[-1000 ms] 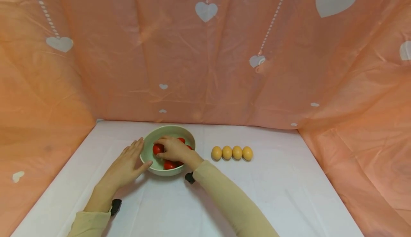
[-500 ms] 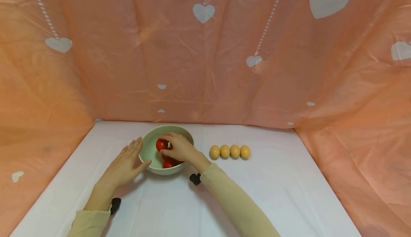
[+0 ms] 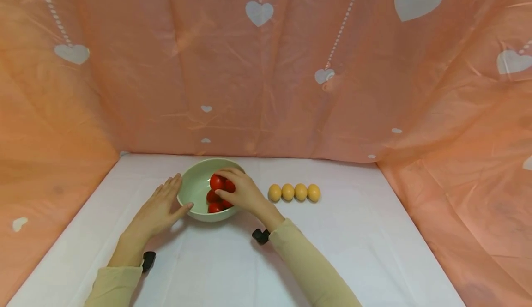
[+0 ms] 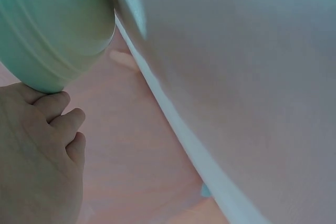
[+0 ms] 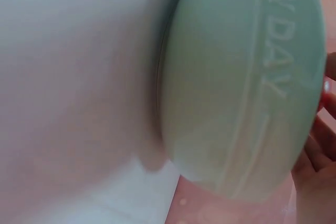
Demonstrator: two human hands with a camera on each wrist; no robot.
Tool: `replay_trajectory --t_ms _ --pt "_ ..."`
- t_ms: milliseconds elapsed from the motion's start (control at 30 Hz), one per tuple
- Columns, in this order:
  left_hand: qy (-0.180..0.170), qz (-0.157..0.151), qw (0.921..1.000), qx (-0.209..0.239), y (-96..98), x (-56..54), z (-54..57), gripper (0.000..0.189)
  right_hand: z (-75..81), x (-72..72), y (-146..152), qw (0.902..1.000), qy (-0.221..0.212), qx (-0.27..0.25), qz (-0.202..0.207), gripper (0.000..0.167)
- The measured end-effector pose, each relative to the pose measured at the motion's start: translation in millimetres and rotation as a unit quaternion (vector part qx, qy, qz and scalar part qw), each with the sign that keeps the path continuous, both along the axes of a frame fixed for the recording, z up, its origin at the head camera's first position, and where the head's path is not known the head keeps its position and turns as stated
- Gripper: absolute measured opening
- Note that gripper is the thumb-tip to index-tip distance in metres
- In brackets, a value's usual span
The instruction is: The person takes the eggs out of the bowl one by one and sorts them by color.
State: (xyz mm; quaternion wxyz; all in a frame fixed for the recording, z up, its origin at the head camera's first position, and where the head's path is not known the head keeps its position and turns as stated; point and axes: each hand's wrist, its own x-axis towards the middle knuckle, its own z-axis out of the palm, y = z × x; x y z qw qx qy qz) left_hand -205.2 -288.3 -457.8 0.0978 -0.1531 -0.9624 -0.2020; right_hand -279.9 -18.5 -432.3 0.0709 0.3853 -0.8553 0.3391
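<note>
Right hand [image 3: 246, 194] pinches a red tomato [image 3: 216, 182] over green bowl [image 3: 194, 184]; left hand [image 3: 155, 212], fingers spread, touches bowl's side. Other tomatoes [image 3: 214, 207] partly hidden, count uncertain.

- Soft light is filling the head view, the left curtain [image 3: 50, 127] glowing.
- A faint shadow is falling beside the right forearm [image 3: 311, 263].
- Wrist views are running dimmer, the tabletop [image 5: 73, 66] blurring beside the bowl [image 5: 220, 87].
</note>
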Motion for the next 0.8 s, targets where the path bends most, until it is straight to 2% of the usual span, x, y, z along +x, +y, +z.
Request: replay_trajectory --t_ms 200,400,533,800 --pt "0.009 0.001 1.0 0.003 1.0 -3.6 3.8 0.089 0.0 5.2 18.6 0.9985 0.01 -0.054 0.002 0.051" --pt "0.012 0.004 0.9999 0.004 2.4 -4.8 4.0 0.088 -5.6 11.3 41.3 0.9937 0.051 -0.1 -0.004 0.05" --pt "0.002 0.005 1.0 0.0 3.3 -4.5 3.7 0.09 -9.6 16.8 58.0 0.9915 0.062 -0.113 -0.017 0.05" --pt "0.005 0.004 1.0 0.004 2.3 2.2 1.3 0.089 -11.6 30.0 88.2 0.9918 0.04 -0.108 -0.055 0.051"
